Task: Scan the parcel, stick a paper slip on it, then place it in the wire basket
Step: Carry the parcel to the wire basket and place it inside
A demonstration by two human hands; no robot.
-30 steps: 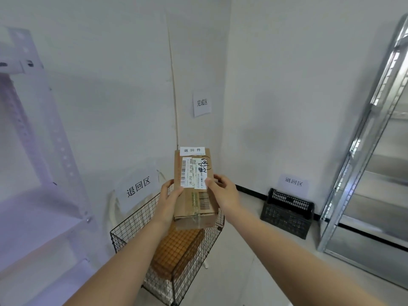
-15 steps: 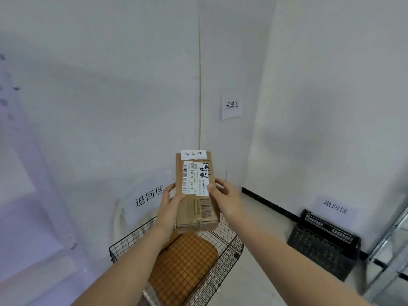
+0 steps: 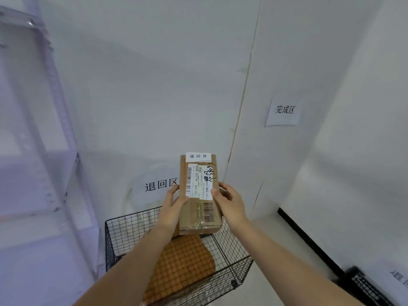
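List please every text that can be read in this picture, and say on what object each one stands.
"退回件": white paper slip at the top of the parcel.
"J4-J10": shipping label on the parcel; its fine print, barcodes and black handwriting are unreadable.
"退回区": wall sign behind the wire basket.
"完成区": wall sign at right.
Sign at lower right: cut off, unreadable.

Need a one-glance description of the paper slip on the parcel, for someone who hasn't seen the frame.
Find the black wire basket on the floor by the white wall; both hands hold a brown parcel upright above it. The paper slip sits across the parcel's top edge. Unlike the bigger barcoded shipping label below it, it is a small white strip with only three printed characters.
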